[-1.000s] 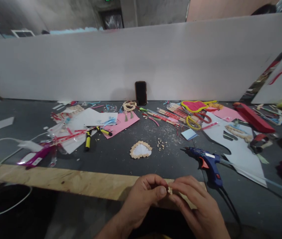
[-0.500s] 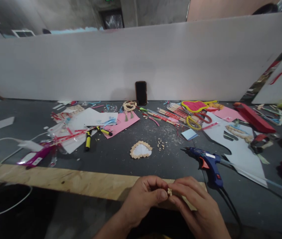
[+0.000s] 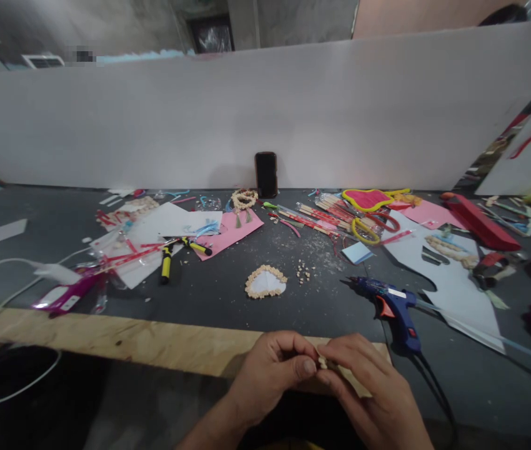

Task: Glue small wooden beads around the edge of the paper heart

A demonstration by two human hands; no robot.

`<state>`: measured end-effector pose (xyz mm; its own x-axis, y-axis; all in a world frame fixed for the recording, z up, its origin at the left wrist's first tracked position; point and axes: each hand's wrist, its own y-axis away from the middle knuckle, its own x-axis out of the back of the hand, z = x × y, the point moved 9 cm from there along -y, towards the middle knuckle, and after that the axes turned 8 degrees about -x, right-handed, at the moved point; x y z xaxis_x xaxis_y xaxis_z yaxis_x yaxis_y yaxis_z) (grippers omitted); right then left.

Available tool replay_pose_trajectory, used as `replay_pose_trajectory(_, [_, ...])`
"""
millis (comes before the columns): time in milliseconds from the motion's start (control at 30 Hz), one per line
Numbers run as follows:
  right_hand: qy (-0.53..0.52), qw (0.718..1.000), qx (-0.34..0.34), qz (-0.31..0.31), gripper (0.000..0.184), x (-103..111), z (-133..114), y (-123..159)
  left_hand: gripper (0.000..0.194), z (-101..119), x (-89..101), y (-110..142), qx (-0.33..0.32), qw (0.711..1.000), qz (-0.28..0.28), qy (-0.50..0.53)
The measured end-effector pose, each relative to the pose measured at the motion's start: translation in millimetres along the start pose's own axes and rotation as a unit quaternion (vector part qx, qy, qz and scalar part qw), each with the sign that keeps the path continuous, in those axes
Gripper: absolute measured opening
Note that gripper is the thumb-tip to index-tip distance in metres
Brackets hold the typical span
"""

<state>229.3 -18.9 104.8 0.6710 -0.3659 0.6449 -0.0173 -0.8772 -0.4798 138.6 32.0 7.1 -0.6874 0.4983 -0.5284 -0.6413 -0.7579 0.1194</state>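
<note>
Between the fingertips of both hands, above the table's front edge, is a small cluster of pale wooden bits (image 3: 322,362). My left hand (image 3: 279,372) pinches it from the left with thumb and index finger. From the right, my right hand (image 3: 363,375) closes thumb and fingers on the same cluster. Beyond them on the dark tabletop lies a white paper shape (image 3: 266,284) edged with similar pale bits along most of its rim. Several loose pale bits (image 3: 302,272) are scattered just right of it. A blue glue gun (image 3: 394,306) with an orange trigger lies right of my hands.
A phone (image 3: 266,174) leans on the white partition (image 3: 153,125). Paper sheets (image 3: 167,225) and yellow-black cutters (image 3: 166,265) lie left. Chopsticks in red wrappers (image 3: 322,215) and a cut white board (image 3: 462,306) lie right. The glue gun's black cord runs off the front.
The small cluster has turned slightly between my fingertips. Both hands stay in nearly the same place, and the things on the table have not moved.
</note>
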Motion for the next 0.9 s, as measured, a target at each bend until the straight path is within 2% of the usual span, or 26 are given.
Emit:
replay_pose_trajectory(233, [0.053, 0.998, 0.028, 0.019, 0.011, 3, -5, -2, 0.030, -3, -1.5, 2, 0.033, 0.999, -0.002, -0.010])
replay_pose_trajectory(367, [0.085, 0.995, 0.042, -0.003, 0.014, -1, -7, -2, 0.028, 0, -6.8, 3, 0.045, 0.999, -0.013, -0.011])
replay_pose_trajectory(567, [0.011, 1.000, -0.002, -0.009, 0.026, 2, 1, -2, 0.024, 1, -6.0, 1, 0.035, 0.999, -0.013, -0.006])
replay_pose_trajectory(733, [-0.025, 0.999, 0.007, -0.034, 0.021, -1, 0, -1, 0.023, -1, -7.3, 2, 0.041, 0.999, -0.030, 0.012])
replay_pose_trajectory(900, [-0.012, 1.000, -0.003, -0.020, 0.015, 2, 2, -1, 0.022, -3, -3.4, 2, 0.043, 0.999, -0.016, 0.018])
